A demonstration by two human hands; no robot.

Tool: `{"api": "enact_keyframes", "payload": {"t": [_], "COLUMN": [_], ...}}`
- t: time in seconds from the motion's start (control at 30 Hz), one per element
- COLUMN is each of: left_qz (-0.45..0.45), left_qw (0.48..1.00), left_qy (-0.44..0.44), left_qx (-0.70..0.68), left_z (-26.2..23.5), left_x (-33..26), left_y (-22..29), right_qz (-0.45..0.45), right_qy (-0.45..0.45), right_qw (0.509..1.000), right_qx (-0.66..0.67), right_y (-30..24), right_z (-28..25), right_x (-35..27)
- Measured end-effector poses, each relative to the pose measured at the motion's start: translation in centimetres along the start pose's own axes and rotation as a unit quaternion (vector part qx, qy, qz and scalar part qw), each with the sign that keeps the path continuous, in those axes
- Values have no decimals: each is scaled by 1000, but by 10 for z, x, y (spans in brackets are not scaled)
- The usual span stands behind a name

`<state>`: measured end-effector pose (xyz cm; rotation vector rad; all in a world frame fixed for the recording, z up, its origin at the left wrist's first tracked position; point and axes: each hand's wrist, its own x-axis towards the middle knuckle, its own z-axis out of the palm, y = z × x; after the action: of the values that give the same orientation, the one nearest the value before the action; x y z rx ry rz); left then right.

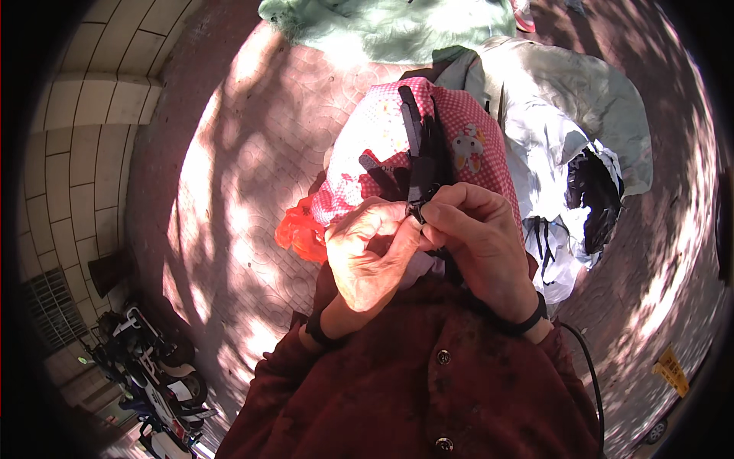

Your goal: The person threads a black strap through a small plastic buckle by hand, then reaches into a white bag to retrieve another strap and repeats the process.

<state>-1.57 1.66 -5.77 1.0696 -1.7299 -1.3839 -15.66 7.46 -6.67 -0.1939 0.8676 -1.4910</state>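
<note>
fingertips of my left hand [371, 249] and right hand [478, 233] pinch a small black buckle [418, 209] on the pink checked backpack [428, 145]; behind it i see an orange bag [300, 233] and heaped pale cloths [566, 115] crowding the pavement.

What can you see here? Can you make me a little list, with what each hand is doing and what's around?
Place: outdoors, patterned paving in dappled sun
Left hand: pinching a black strap buckle
Right hand: pinching the same buckle from the other side
Held thing: pink dotted bag with black straps
Beside it: orange-red plastic bag
Behind: pale cloths heaped on the ground
Lower left: parked scooters
Clothing: dark red buttoned top
</note>
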Motion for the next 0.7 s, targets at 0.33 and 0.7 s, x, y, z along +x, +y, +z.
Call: {"api": "enact_keyframes", "payload": {"t": [0.33,0.7], "left_qz": [152,170], "left_qw": [980,980], "left_qy": [21,40], "left_qx": [131,97], "left_z": [-4,-1], "left_x": [3,6], "left_y": [-2,3], "right_qz": [46,-137], "right_qy": [-17,36], "right_qw": [997,989], "right_qx": [59,-47], "right_y": [1,9], "right_z": [0,16], "right_x": [-2,0]}}
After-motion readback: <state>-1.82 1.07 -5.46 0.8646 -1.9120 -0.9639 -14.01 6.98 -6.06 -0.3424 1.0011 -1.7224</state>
